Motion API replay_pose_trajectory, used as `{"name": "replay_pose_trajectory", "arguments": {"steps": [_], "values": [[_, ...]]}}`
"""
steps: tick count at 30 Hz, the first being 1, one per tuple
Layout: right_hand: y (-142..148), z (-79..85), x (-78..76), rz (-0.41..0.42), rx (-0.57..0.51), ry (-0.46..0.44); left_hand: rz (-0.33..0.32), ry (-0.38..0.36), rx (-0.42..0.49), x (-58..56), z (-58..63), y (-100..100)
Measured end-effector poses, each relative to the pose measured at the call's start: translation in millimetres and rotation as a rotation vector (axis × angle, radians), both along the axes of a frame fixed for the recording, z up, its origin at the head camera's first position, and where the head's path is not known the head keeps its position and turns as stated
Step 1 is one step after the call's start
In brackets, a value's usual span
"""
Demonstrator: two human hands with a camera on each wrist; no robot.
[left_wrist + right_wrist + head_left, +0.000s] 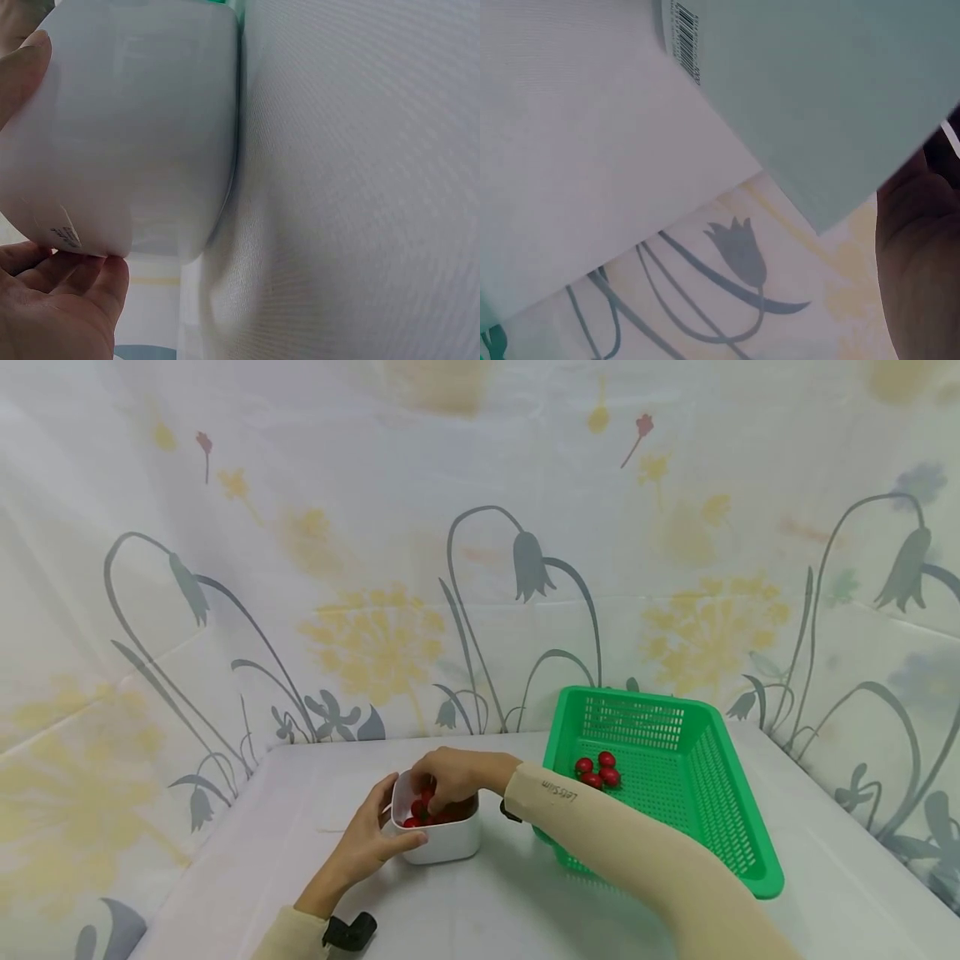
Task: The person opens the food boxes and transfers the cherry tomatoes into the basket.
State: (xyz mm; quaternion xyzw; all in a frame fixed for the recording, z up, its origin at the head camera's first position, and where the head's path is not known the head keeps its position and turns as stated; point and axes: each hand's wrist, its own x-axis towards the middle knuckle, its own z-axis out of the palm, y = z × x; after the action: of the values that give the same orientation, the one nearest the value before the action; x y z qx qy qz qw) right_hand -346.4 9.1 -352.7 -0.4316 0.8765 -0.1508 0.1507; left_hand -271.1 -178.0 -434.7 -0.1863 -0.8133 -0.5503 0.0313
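A white square box point(442, 843) stands on the table with red cherry tomatoes point(412, 822) inside. My left hand point(367, 835) grips it from the left, thumb along the near side and fingers on the far side; the left wrist view shows these fingertips point(112, 277) against the wall. Over the rim, my right hand point(450, 777) reaches down into the box with bent fingers among the tomatoes. Its fingertips are partly hidden, so whether they hold a tomato is unclear. In the right wrist view the box wall point(817, 112) carries a barcode, and part of the right hand point(919, 262) shows beside it.
To the right sits a green perforated basket point(742, 802) with several cherry tomatoes point(592, 779) at its left side. My right forearm crosses in front of the basket's near left part. A flower-printed cloth point(480, 568) hangs behind the white table point(495, 910).
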Motion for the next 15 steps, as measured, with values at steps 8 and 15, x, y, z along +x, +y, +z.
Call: {"name": "replay_pose_trajectory", "arguments": {"steps": [8, 15], "values": [[5, 14.6, 2.2, -0.033, -0.056, 0.000, 0.023, -0.018, -0.027, 1.5, 0.0, 0], [14, 30.8, -0.1, -0.031, -0.102, 0.034, 0.024, -0.017, -0.018, 0.3, 0.7, 1]]}}
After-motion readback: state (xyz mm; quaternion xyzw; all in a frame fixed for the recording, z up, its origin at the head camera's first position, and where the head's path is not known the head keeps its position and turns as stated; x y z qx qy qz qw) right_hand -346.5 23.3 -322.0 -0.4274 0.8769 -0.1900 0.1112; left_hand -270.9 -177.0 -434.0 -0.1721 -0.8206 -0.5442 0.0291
